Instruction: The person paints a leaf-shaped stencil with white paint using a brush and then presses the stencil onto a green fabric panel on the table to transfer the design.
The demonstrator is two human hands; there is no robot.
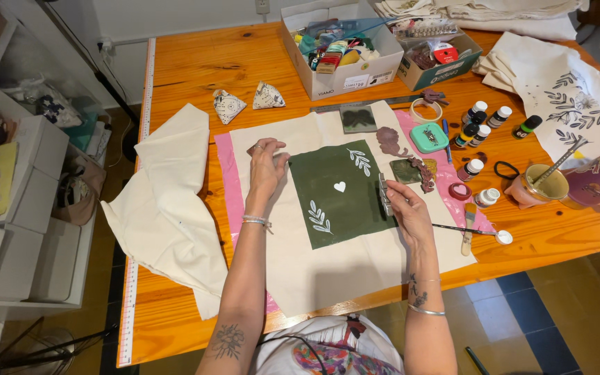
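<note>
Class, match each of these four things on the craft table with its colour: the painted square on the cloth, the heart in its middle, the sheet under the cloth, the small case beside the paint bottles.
Things:
1. painted square
2. heart
3. sheet under the cloth
4. small case

Colours:
A. pink
B. teal
C. dark green
D. white

Pairs: 1-C, 2-D, 3-A, 4-B

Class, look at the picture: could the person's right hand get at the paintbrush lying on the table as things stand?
Probably yes: the paintbrush lies uncovered just beside the right hand, though the fingers already hold a small stamp block.
</note>
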